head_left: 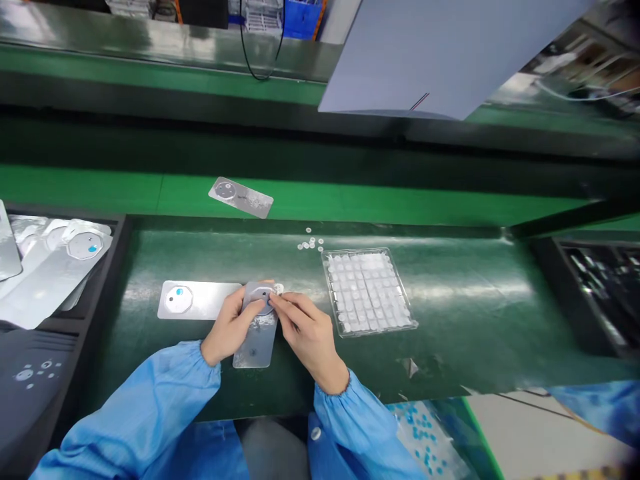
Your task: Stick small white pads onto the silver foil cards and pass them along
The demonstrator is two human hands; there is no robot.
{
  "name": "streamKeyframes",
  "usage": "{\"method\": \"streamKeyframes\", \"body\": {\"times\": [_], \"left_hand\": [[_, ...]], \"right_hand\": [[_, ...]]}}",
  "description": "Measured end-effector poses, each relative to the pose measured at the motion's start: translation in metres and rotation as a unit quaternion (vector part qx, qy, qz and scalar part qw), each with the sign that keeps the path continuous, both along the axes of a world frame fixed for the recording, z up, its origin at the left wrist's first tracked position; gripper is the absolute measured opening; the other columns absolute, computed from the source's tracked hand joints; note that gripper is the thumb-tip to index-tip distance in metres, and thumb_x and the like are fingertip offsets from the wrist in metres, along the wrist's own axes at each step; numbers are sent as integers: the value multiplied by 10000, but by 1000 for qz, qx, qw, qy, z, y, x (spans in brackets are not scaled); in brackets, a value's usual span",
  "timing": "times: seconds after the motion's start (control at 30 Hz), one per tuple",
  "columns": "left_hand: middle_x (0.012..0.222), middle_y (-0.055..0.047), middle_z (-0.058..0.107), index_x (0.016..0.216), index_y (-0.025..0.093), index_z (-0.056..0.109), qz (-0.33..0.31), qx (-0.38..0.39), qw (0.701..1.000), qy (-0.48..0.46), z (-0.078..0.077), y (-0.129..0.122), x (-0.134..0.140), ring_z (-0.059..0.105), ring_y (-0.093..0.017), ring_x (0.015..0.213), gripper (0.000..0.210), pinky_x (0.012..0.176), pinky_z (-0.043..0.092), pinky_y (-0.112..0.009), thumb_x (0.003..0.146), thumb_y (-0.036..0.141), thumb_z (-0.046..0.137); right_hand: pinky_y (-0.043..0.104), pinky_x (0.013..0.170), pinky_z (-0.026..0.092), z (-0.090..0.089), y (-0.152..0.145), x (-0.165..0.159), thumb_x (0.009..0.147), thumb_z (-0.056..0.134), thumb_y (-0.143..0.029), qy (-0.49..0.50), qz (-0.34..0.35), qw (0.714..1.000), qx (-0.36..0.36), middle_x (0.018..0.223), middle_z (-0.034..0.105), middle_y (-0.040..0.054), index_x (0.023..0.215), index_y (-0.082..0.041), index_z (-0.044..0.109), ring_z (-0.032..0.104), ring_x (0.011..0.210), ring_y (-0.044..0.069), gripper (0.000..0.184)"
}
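My left hand [235,325] grips a grey phone back cover [255,347] near its top, thumb beside the round camera area. At that camera area the fingertips of my right hand [305,330] are pinched together. A small white piece [279,289] shows at those fingertips; its exact shape is partly hidden. Left of my hands a silvery phone back cover [205,300] lies flat, with a blue dot in its camera circle. To the right sits a clear plastic tray [370,291] filled with rows of small white pieces. Several small white discs [311,244] lie loose beyond my hands.
Another phone cover [241,197] rests on the green ledge at the back. At left, a dark rack [107,267] holds stacked covers [65,267]. A black box [575,293] stands at right. A large pale panel [440,60] hangs overhead. Below the bench edge is a bag of blue dots [425,433].
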State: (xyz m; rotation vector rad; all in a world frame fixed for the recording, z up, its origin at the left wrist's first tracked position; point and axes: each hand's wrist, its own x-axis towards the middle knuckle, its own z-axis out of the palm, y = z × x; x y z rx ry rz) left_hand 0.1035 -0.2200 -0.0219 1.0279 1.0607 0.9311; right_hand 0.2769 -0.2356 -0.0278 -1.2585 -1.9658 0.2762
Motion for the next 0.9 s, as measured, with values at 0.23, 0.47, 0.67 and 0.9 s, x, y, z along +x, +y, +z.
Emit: {"method": "streamKeyframes", "body": {"times": [0.23, 0.47, 0.67, 0.9], "left_hand": [[1317, -96, 717, 1307, 149, 690, 10, -1, 1000, -8, 0, -1, 2, 663, -289, 1209, 437, 1059, 491, -379, 933, 363, 618], [1260, -108, 744, 1341, 139, 668, 41, -71, 995, -55, -2, 0, 2, 681, -336, 1191, 541, 999, 527, -397, 872, 408, 704], [1048, -109, 790, 1428, 156, 575, 30, -149, 981, -123, 5, 0, 3, 767, -323, 928, 696, 744, 598, -369, 834, 469, 758], [1112, -117, 761, 1322, 166, 621, 36, -72, 996, 42, 13, 2, 0, 752, -305, 938, 714, 810, 602, -390, 752, 535, 841]], "right_hand": [[299, 748, 587, 7, 5, -6, 1038, 542, -189, 81, 5, 994, -76, 970, 709, 71, 1015, -231, 702, 697, 868, 191, 167], [262, 539, 484, 12, -1, -6, 965, 657, -269, 385, -57, 908, -156, 862, 628, 30, 868, -216, 669, 601, 663, 146, 111], [280, 515, 493, 20, -64, 93, 785, 860, -349, 345, -263, 877, -205, 643, 687, 20, 906, -199, 776, 610, 550, 166, 211], [342, 420, 392, 3, -194, 244, 523, 812, -650, 156, -537, 771, -305, 495, 599, 60, 590, -251, 694, 555, 446, 255, 422]]}}
